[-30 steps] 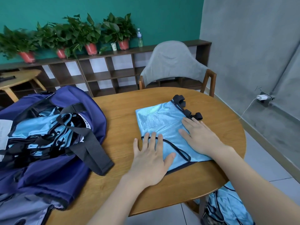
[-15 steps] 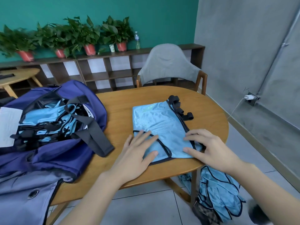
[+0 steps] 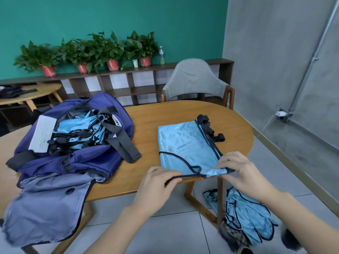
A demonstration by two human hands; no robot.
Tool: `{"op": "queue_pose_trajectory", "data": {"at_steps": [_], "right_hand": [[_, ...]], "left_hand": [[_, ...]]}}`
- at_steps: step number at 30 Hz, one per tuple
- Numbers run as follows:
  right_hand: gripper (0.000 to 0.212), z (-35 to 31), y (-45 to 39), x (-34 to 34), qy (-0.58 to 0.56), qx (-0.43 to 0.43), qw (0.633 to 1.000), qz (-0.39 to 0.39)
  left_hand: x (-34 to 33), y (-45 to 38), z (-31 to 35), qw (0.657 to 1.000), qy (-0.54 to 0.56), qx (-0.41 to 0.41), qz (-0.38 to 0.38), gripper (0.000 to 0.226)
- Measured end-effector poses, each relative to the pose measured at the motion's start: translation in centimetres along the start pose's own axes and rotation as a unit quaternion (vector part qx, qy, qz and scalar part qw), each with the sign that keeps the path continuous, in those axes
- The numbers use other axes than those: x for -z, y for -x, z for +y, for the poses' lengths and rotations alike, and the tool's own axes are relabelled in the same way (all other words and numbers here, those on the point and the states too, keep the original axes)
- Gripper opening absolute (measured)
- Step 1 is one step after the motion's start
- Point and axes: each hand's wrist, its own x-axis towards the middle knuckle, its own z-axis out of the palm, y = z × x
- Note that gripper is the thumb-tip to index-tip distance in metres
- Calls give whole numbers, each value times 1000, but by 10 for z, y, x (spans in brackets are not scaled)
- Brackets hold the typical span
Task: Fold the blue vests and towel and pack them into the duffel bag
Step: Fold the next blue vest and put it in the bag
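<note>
A folded blue vest (image 3: 185, 143) was laid flat on the wooden worktop (image 3: 165, 114), toward its right end, with the vest's near edge drawn up to the worktop's near edge. Black straps (image 3: 211, 132) were bunched at the vest's far right corner. The near hem, trimmed in dark piping, was pinched at both ends: the left hand (image 3: 156, 187) had its fingers (image 3: 165, 176) curled round the piping at the near left corner of the vest, and the right hand (image 3: 242, 173) had its fingers (image 3: 226, 161) and thumb closed on the near right corner, which was lifted slightly off the worktop.

At the left end of the worktop an open purple duffel bag (image 3: 77, 158) was set, well apart from the vest. More blue vests (image 3: 77, 131) with black straps were seen packed inside it, and a white sheet (image 3: 43, 135) was lying at its left side. A grey flap (image 3: 44, 208) of the bag was hung over the near edge.

On the floor below the right near edge, a loose heap of blue vests (image 3: 245, 213) was visible. A grey chair (image 3: 194, 79) was placed at the far edge, before a shelf carrying potted plants (image 3: 102, 50).
</note>
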Motion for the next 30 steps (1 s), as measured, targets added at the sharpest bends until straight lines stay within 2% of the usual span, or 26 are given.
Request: {"op": "queue_pose_trajectory", "data": {"at_steps": [2, 5, 7, 10, 14, 16, 19, 21, 26, 30], "right_hand": [[13, -15, -3, 7, -40, -37, 998, 9], [6, -34, -5, 16, -89, -84, 992, 27], [2, -42, -9, 19, -112, -76, 990, 49], [8, -49, -20, 20, -115, -43, 988, 93], [10, -50, -50, 25, -90, 2, 984, 151], [12, -47, -71, 27, -84, 6, 984, 155], [14, -36, -102, 24, -56, -15, 990, 131], [14, -28, -122, 17, -70, -48, 992, 89], [41, 8, -162, 1, -89, -144, 985, -45], [35, 38, -168, -14, -58, -206, 971, -109]], "left_hand": [[4, 0, 5, 998, 23, 41, 37, 12], [12, -4, 12, 995, 48, 23, 86, 13], [16, -10, 18, 991, 71, 1, 116, 13], [19, -20, 20, 987, 83, -15, 139, 14], [27, -38, 17, 984, 80, -13, 161, 21], [33, -53, 13, 983, 69, -4, 170, 24], [37, -77, 1, 982, 56, 31, 178, 26], [35, -94, -12, 982, 48, 67, 168, 26], [17, -127, -43, 981, 44, 170, 84, 30], [-4, -139, -65, 976, 15, 218, 21, 31]]}}
